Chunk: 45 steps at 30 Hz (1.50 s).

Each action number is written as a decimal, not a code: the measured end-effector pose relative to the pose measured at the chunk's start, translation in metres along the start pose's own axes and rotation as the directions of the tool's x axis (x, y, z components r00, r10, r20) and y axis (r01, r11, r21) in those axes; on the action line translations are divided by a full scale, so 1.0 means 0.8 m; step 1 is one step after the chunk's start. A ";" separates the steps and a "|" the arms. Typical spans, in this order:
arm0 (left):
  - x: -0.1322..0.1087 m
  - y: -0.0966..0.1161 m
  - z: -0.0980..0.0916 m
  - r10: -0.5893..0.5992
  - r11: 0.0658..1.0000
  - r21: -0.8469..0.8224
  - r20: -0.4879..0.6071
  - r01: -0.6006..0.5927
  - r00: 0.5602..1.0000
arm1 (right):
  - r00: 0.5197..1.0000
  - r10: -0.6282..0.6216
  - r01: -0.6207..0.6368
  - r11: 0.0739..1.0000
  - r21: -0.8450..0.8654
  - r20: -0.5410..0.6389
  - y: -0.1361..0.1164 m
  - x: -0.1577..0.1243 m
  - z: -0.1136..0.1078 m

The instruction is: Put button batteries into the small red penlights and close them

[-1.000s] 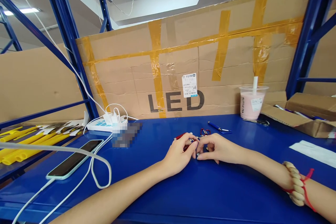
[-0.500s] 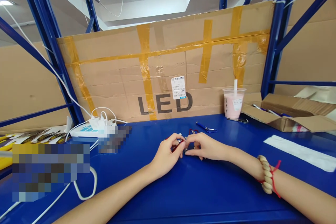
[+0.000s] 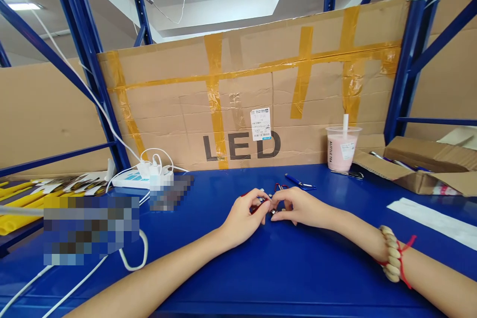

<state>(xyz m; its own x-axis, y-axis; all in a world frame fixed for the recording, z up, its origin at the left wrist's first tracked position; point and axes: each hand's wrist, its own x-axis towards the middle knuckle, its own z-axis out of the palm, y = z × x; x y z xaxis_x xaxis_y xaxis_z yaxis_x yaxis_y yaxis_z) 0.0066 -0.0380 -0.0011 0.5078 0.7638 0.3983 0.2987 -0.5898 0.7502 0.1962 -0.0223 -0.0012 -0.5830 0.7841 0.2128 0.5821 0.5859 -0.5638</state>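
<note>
My left hand [image 3: 246, 218] is closed in a pinch on a small dark red piece [image 3: 260, 205], mostly covered by the fingers. My right hand [image 3: 301, 205] meets it at the fingertips, its thumb and forefinger closed on a small shiny metal part [image 3: 274, 211]. Whether the two small parts are joined cannot be made out. Just behind the right hand lies a small red loop-shaped item [image 3: 280, 187] with metal on it. Farther back, a slim blue item [image 3: 300, 182] with a metal middle and a blue loop rests on the blue tabletop [image 3: 253, 273].
A pink drink cup [image 3: 341, 151] with a straw stands back right, near an open cardboard box [image 3: 421, 176] and a white strip [image 3: 436, 221]. At left are a white power strip [image 3: 136, 179], cables and yellow packets [image 3: 22, 208]. A cardboard panel [image 3: 179, 124] walls the back.
The view has shifted slightly, so the scene sits farther right. Both hands keep nearly the same pose, fingertips together around the small parts.
</note>
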 end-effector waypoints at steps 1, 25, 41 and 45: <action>0.000 0.000 0.000 0.004 1.000 -0.001 -0.001 -0.004 1.000 | 1.000 0.013 -0.014 1.000 0.005 0.009 -0.001 0.000 -0.001; -0.003 -0.005 -0.001 -0.025 0.999 0.024 0.023 0.024 0.999 | 0.999 -0.027 0.033 0.989 -0.143 0.043 -0.008 0.006 0.008; -0.002 -0.009 -0.002 -0.076 0.988 0.135 -0.033 0.080 0.997 | 0.999 0.013 -0.007 0.988 -0.152 0.038 -0.002 0.006 0.003; -0.002 -0.007 -0.005 -0.128 0.979 0.151 -0.083 0.140 0.988 | 0.998 -0.007 -0.003 0.987 -0.159 -0.062 -0.004 0.006 0.003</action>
<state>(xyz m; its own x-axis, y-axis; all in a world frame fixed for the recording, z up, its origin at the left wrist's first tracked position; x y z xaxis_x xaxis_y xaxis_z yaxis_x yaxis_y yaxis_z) 0.0007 -0.0350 -0.0042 0.3965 0.8523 0.3411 0.4850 -0.5100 0.7104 0.1899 -0.0210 0.0000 -0.5507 0.7911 0.2662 0.6668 0.6088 -0.4299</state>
